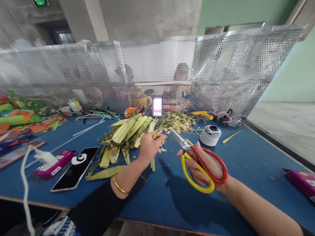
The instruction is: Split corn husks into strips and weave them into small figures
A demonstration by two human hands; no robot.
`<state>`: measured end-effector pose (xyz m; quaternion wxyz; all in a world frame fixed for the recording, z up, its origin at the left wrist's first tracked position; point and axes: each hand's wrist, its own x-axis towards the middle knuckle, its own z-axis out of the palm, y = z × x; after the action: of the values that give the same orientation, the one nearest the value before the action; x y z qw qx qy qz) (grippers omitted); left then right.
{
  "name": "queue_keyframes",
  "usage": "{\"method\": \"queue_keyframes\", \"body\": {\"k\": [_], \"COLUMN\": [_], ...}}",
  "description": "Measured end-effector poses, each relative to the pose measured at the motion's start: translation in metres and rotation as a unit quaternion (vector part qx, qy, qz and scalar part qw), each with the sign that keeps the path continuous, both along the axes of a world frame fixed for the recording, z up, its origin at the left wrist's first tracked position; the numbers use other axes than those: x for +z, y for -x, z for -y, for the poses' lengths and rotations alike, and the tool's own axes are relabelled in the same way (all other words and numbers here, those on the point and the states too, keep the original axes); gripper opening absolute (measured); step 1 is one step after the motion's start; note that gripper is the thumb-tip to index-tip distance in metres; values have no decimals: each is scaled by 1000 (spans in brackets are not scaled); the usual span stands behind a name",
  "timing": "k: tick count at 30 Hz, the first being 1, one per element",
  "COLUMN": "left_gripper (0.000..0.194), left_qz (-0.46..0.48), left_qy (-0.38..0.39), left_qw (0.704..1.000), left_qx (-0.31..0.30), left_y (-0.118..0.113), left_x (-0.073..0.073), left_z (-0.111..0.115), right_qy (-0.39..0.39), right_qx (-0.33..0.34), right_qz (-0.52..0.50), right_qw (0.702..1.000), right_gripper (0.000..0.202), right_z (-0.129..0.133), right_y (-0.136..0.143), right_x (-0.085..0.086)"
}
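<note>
My left hand (151, 146) is closed in a pinch on a pale green corn husk (156, 133), of which only a small part shows at the fingers. In my right hand (201, 164) is a pair of scissors (181, 140) with one red and one yellow handle. Its blades point up and to the left, apart from the husk, and look nearly closed. A pile of corn husks (130, 129) lies beside my left hand. Beyond the scissors is a heap of trimmed husk pieces (178, 121). A spool of white thread (211, 135) stands past my right hand.
A perforated metal screen (157, 59) closes off the far side of the blue table (152, 196); people sit behind it. Left are a black phone (76, 170), a magenta power strip (55, 164) and a white cable (24, 183). Another magenta strip (301, 183) lies at right.
</note>
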<state>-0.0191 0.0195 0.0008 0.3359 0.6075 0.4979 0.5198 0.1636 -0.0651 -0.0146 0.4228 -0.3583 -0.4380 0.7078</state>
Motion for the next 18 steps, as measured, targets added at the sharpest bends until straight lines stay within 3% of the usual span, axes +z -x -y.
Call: {"method": "queue_keyframes", "body": {"k": [2, 3, 5, 7, 8, 10, 12, 14, 15, 16, 18], "left_gripper": [14, 15, 16, 15, 15, 16, 16, 16, 16, 17, 20], "left_qz": [70, 109, 178, 220, 231, 244, 252, 254, 254, 252, 246], "left_qy": [60, 99, 179, 240, 265, 305, 327, 333, 332, 331, 329], "left_qw": [996, 988, 963, 934, 921, 900, 888, 884, 885, 886, 889], "left_qx": [-20, -39, -91, -146, -168, -194, -204, -206, -206, -204, -203], "left_y": [1, 1, 3, 5, 6, 6, 4, 1, 0, -2, -5], "left_x": [4, 6, 10, 12, 12, 10, 7, 5, 4, 4, 3], "left_z": [0, 0, 1, 3, 3, 5, 6, 9, 11, 13, 18], "right_qy": [-60, -97, -168, -209, -221, -242, -259, -278, -289, -298, -287], "right_qx": [-74, -103, -121, -91, -69, -31, -23, -65, -102, -139, -172], "right_qz": [207, 334, 575, 722, 757, 785, 791, 774, 743, 692, 538], "right_qw": [974, 932, 791, 653, 611, 569, 554, 565, 594, 643, 774], "right_gripper": [61, 57, 46, 36, 33, 30, 29, 29, 30, 32, 37], "right_z": [-5, -8, -13, -16, -16, -16, -15, -16, -17, -18, -22], "right_y": [-7, -10, -17, -21, -22, -24, -26, -27, -25, -22, -9], "right_x": [-1, -2, -4, -6, -7, -8, -7, -4, -3, -2, 1]}}
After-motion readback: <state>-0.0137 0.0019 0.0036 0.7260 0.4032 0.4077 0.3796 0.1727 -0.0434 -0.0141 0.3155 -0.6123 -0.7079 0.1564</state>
